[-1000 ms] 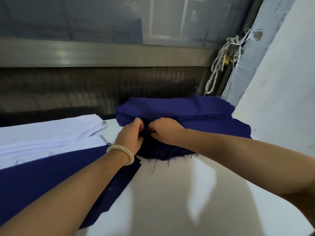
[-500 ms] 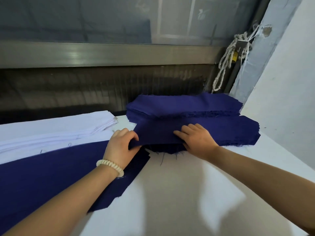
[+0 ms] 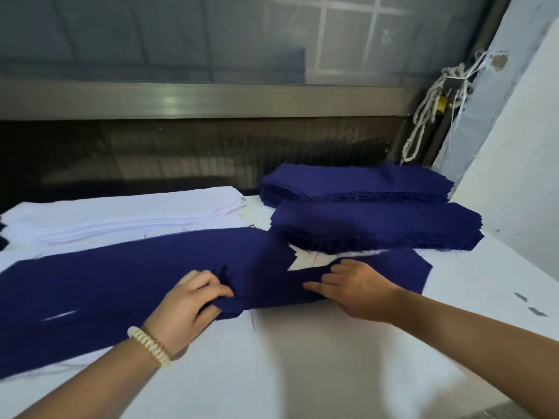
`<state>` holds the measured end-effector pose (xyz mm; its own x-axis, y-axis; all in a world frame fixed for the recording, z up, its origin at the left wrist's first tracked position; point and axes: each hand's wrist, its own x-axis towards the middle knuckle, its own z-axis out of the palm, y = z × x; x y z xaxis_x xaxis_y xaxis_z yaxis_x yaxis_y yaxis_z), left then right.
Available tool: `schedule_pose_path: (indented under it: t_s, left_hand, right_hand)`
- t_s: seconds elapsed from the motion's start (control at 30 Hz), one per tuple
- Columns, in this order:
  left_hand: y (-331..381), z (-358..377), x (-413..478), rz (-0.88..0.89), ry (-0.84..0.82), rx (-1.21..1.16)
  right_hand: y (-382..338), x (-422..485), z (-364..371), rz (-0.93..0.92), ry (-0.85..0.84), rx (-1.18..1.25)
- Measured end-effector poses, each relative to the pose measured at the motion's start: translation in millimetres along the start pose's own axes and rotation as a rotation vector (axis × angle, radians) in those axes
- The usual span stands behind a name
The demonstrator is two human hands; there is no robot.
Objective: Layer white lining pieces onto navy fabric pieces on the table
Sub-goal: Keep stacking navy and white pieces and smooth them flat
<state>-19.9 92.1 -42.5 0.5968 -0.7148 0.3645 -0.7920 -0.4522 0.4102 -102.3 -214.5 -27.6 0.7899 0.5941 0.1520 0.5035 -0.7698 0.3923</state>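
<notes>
Navy cloth, thin and limp. The navy piece (image 3: 272, 293) lies at frame centre on the white bench (image 3: 302, 373), overlapping the right end of a long navy strip (image 3: 90, 285) that runs off to the left. The left hand (image 3: 187, 306) has its fingers curled, pinching a puckered fold at the piece's near left corner. The right hand (image 3: 360, 290) lies flat on it with fingers straight, pressing down. The white lining stack (image 3: 121, 211) sits upper left, untouched, and two navy stacks (image 3: 375, 225) sit upper right, edges frayed.

We judge the piece light and floppy, prone to wrinkling and dragging its neighbours. Loose threads may snag. We would hold it at the corners or short ends with two hands, then smooth it flat with the palms. The lining looks just as soft and probably thinner, so we would peel one ply off at a corner.
</notes>
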Motion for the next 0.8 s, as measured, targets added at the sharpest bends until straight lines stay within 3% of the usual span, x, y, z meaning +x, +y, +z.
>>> schedule_pose_path:
  t_s: [0.13,0.33,0.53,0.67,0.8]
  left_hand:
    - [-3,-18,-29,0.028,-0.004,0.056]
    - [-20,-31,-73,-0.043,0.025,-0.045]
    - [-20,-45,-92,-0.062,-0.004,0.026]
    - [-16,-43,-88,-0.148,0.072,0.27]
    - [-21,-38,-88,-0.345,-0.051,0.358]
  right_hand:
    - [-21,7,-15,-0.041,-0.098,0.101]
    - [-39,18,-15,-0.054,-0.337,0.265]
    - [-47,23,-15,-0.094,-0.302,0.362]
    - [-48,27,-15,-0.128,-0.241,0.407]
    - [-48,36,-14,-0.12,-0.242,0.397]
